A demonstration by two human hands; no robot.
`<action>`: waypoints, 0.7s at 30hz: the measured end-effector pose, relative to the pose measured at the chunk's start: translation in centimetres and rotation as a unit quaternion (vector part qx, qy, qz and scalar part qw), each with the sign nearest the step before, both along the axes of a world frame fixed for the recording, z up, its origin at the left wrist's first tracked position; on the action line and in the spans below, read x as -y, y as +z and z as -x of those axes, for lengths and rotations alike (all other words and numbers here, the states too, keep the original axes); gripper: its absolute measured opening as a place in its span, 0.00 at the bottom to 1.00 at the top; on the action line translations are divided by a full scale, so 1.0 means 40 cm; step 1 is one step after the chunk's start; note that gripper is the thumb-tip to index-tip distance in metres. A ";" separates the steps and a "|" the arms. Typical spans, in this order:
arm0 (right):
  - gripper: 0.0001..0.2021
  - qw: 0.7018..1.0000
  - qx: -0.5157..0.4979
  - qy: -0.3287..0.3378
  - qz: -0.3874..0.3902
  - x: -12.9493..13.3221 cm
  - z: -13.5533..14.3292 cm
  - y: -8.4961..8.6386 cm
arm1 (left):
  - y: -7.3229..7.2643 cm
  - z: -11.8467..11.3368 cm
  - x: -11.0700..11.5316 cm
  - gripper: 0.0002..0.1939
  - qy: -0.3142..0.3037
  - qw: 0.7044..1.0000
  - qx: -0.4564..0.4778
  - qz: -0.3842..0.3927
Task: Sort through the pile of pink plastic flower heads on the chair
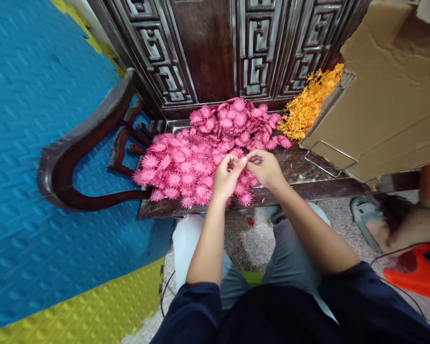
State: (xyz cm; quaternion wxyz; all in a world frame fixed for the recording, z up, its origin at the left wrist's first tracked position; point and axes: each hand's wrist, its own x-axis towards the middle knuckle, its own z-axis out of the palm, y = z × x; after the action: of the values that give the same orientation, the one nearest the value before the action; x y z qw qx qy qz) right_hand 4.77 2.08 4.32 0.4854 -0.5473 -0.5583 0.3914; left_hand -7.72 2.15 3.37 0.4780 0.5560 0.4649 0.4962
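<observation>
The light is soft and moderately bright, seemingly from above. The wooden back [206, 52] takes pale glare along its carving, and the armrest [82, 138] has a dull sheen. Pink flowers [188, 167] catch light on top and darken in the gaps; the orange heap [306, 107] glows vividly. On the floor [258, 243], a bright patch meets shade nearer the bench [292, 165]. Fine detail smears (the left hand [227, 179] and right hand [268, 171] look soft at the fingertips). The shirt [272, 315] sinks to near-black, and the mat [28, 114] looks stretched toward the edge.
</observation>
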 end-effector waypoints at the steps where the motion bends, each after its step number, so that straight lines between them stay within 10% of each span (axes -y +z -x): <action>1: 0.05 1.000 0.001 0.004 -0.002 0.001 0.000 -0.001 | 0.007 -0.002 0.003 0.12 -0.004 1.000 -0.019 -0.007; 21: 0.08 0.981 0.188 -0.028 0.024 0.005 -0.001 -0.007 | -0.015 -0.007 -0.004 0.05 0.031 0.996 -0.073 -0.046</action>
State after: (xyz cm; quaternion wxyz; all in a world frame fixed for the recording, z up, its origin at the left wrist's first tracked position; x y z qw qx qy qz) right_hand 4.79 1.87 4.03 0.3695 -0.6379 -0.6146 0.2807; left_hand -7.44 2.32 2.78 0.4010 0.5978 0.4921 0.4896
